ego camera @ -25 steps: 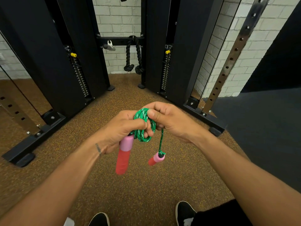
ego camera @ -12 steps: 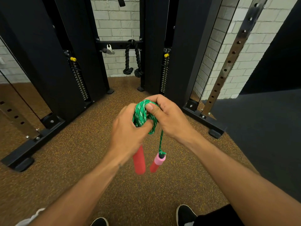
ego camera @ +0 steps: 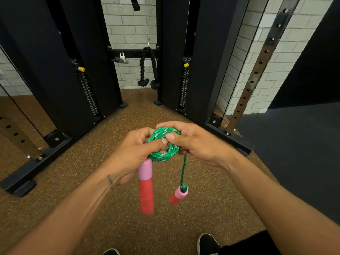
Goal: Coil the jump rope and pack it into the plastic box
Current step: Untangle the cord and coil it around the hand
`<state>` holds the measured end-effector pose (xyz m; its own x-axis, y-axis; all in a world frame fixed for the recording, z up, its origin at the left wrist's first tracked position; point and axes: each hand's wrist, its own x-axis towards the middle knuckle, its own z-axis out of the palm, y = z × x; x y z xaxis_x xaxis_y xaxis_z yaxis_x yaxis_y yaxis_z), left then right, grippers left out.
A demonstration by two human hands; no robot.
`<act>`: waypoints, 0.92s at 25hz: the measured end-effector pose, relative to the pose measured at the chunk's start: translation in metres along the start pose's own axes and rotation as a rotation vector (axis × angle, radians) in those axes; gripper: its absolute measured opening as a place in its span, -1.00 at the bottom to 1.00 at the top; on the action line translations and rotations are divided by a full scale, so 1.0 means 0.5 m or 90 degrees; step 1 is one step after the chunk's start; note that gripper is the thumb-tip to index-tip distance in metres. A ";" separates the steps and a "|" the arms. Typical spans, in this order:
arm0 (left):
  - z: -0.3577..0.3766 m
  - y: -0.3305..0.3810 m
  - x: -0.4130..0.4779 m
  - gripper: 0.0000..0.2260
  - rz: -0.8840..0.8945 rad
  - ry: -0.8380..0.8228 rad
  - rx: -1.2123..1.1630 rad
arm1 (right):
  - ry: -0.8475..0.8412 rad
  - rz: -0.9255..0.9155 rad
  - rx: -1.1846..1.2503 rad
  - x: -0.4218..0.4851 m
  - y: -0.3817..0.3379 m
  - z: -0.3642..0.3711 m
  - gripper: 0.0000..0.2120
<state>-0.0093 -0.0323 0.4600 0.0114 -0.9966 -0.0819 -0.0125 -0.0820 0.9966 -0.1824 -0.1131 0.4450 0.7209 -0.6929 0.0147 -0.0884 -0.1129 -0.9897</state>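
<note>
Jump rope coil (ego camera: 164, 155) between both hands (ego camera: 132, 153) (ego camera: 200, 144)

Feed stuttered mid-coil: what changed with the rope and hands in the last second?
The left hand rolled over the green braided rope coil, then back, uncovering the pink collar of the near red foam handle; the coil faces the camera as a ring. Both hands still grip it; the second red handle still dangles below the right hand.
</note>
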 end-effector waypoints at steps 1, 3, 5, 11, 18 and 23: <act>0.000 0.001 -0.001 -0.76 -0.012 -0.003 -0.033 | 0.003 -0.002 -0.010 0.002 0.001 0.000 -0.66; -0.002 -0.002 0.002 -0.61 -0.008 0.000 -0.096 | 0.004 -0.005 -0.015 0.006 0.004 0.003 -0.68; -0.006 -0.005 0.001 -0.48 0.013 0.000 -0.198 | -0.011 -0.022 -0.005 0.010 0.005 0.012 -0.68; -0.023 0.004 -0.005 -0.35 0.018 -0.182 -0.375 | -0.021 -0.061 0.101 0.014 -0.005 0.023 -0.69; -0.011 0.013 -0.017 -0.34 0.043 -0.264 -0.323 | -0.052 -0.033 0.220 0.000 -0.008 0.016 -0.65; 0.017 0.021 -0.015 -0.52 -0.059 -0.086 -0.286 | 0.061 -0.088 0.174 -0.002 -0.010 0.014 -0.66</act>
<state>-0.0178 -0.0260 0.4710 -0.1382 -0.9801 -0.1425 0.4160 -0.1880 0.8897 -0.1779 -0.1070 0.4489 0.6438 -0.7500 0.1518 0.2024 -0.0245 -0.9790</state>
